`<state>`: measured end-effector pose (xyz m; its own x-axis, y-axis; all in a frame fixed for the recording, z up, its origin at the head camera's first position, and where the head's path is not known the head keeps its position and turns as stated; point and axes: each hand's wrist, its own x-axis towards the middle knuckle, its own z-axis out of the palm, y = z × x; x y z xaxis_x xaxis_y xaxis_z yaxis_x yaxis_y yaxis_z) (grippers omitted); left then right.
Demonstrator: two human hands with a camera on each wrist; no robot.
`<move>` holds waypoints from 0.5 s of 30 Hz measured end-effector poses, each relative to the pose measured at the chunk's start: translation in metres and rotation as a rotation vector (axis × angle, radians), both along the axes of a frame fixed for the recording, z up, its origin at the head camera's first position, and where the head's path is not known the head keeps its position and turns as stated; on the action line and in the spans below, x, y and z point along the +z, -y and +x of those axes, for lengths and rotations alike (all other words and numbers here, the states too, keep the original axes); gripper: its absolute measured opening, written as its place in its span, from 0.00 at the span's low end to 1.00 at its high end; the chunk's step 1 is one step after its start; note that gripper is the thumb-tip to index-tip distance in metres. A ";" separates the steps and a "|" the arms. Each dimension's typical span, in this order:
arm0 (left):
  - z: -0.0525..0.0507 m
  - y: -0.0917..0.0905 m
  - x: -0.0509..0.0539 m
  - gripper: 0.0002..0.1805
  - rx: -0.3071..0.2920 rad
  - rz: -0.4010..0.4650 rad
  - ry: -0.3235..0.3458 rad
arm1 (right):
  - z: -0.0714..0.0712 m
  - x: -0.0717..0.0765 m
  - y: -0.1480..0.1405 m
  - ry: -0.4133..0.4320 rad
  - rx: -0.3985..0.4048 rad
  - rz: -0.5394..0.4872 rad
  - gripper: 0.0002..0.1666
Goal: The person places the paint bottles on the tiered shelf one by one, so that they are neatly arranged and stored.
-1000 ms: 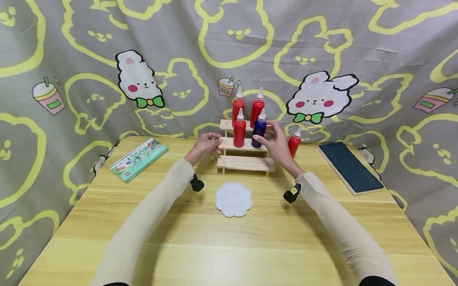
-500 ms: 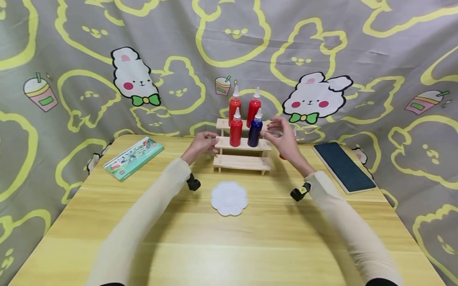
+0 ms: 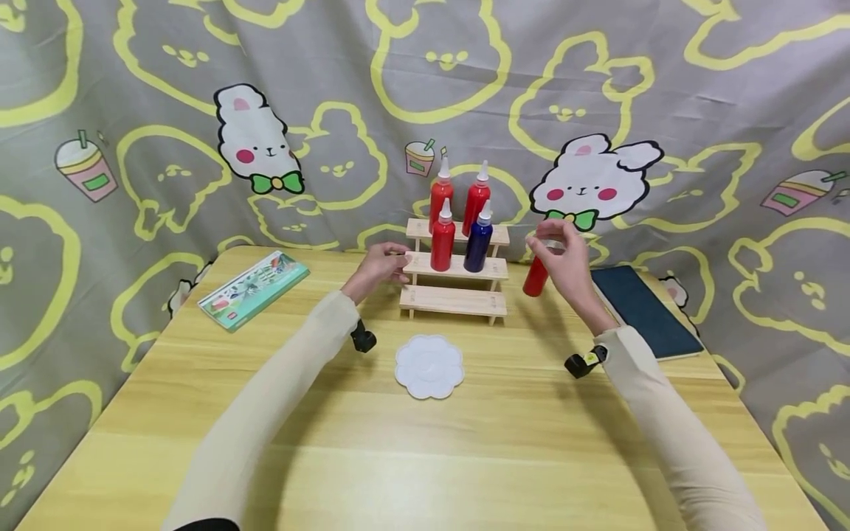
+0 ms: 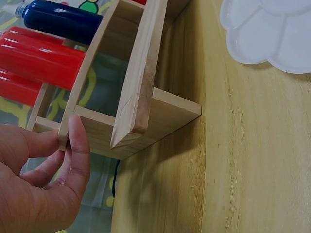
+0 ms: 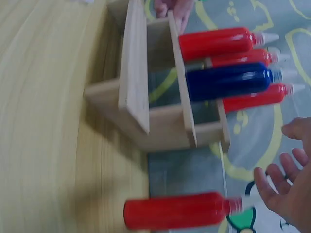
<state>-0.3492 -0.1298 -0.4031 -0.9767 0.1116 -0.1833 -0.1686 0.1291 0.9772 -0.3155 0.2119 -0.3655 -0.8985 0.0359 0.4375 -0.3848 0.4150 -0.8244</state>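
Observation:
A three-step wooden rack (image 3: 454,299) stands at the back of the table. My left hand (image 3: 380,269) pinches the left end of its middle step between thumb and fingers, clearest in the left wrist view. On that step stand a red squeeze bottle (image 3: 443,245) and a dark blue squeeze bottle (image 3: 478,247). Behind them, an orange-red bottle (image 3: 440,200) and a red bottle (image 3: 475,205) occupy the top step. Right of the rack, another red squeeze bottle (image 3: 535,277) stands upright on the table. My right hand (image 3: 567,262) hovers by its white nozzle, fingers spread and holding nothing.
A white flower-shaped palette (image 3: 429,367) lies in front of the rack. At the left is a green illustrated box (image 3: 254,290); at the right, a dark flat pad (image 3: 644,310). A patterned curtain (image 3: 345,66) hangs behind the table (image 3: 398,457).
My right hand has let go of the blue bottle on the middle step and moved right to the red bottle on the table. The left hand has stayed at the rack.

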 end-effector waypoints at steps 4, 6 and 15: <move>0.001 0.002 -0.001 0.21 0.011 -0.008 0.013 | 0.009 0.003 -0.004 -0.041 -0.051 -0.019 0.21; 0.001 0.003 -0.001 0.21 0.015 -0.010 0.017 | 0.010 0.000 -0.008 -0.060 -0.072 -0.018 0.20; -0.002 0.000 0.000 0.21 -0.001 -0.007 0.020 | 0.001 -0.025 -0.032 -0.015 -0.147 0.075 0.23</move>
